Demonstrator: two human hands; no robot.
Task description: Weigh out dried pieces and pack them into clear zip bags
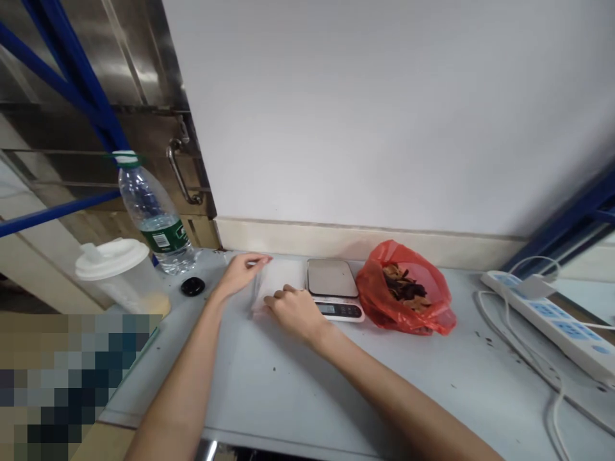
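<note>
A stack of clear plastic bags or sheets [281,274] lies on the light table, left of a small digital scale [332,278]. My left hand [243,272] is at the stack's left edge, thumb and fingers pinched together; what they hold is too small to make out. Over the stack's near right part rests my right hand [295,310], its fingers curled down on the plastic, and whether they grip any of it is unclear. The scale's metal plate bears nothing. Right beside it sits an open red plastic bag [377,288] with dried brown pieces [408,288] inside.
At the left stand a water bottle [163,234] with a green label and a lidded plastic cup [120,278]. A black round cap [193,286] lies near them. A white power strip [552,320] with cables is at the right. A white wall [360,115] rises behind.
</note>
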